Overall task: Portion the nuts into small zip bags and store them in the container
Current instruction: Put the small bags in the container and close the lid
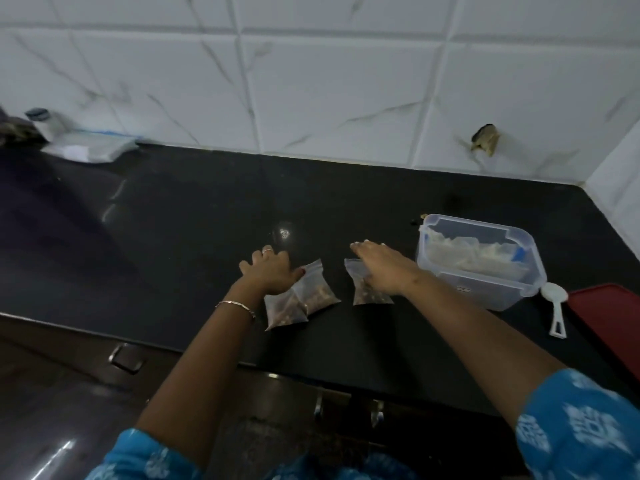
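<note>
The black polished stone counter [194, 237] fills most of the view. Its front edge runs close under the person's forearms, and its back edge meets the white marble-veined tiled wall [346, 91]. A wide bare stretch lies to the left of the hands, with another between the hands and the wall. Near the right corner stands a clear rectangular plastic container [485, 294] without a lid, holding pale bagged contents. A flat red plastic lid [609, 320] lies just beside it at the frame edge. The left hand [268, 271] rests palm down with fingers spread wide, its thumb side touching two small clear zip bags of brown nuts [304, 303] that overlap each other. The right hand [377, 265] lies with fingers straight and close together over the top of a third small clear zip bag of nuts [369, 296], near the container. A white plastic scoop [556, 306] lies between container and lid.
</note>
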### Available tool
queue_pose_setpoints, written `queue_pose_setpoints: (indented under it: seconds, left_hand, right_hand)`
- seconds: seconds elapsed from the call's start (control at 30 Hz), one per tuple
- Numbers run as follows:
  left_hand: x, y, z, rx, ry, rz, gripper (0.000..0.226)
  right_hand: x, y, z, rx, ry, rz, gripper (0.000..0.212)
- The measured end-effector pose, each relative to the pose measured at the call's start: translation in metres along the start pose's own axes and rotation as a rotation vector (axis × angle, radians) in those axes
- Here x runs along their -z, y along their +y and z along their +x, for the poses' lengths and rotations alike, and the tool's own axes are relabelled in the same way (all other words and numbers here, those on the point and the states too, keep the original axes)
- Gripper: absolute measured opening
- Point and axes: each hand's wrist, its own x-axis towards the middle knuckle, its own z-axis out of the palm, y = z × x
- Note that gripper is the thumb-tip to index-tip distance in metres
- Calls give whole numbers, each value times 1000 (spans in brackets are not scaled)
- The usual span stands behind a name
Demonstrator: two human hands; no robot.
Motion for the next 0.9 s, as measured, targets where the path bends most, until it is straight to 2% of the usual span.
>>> queue_pose_setpoints:
  seconds: [0.1,0.17,0.33,0.53,0.73,0.83,0.9]
  left_hand:
    - [-4,3,4,-15,-15,23,49]
    - [-6,6,6,-26,-24,38,46]
    - [-3,12,9,-78,56,60,36]
    - [6,15,12,-143,76,-125,16]
    - [10,17,16,-181,120,-224,19]
    - [11,16,18,-205,119,-300,21]
    - [12,12,22,-218,116,-370,11]
  right_hand:
    - [-4,2,11,-112,-127,34,83]
    - [-4,4,17,-143,-150,5,83]
    - [2,6,18,-113,-46,-100,66]
    - [-5,12,17,-88,-24,-131,37]
    - [-11,17,14,-101,3,-115,44]
    - [-9,18,12,-112,29,-62,40]
    - [-4,18,10,-113,39,8,32]
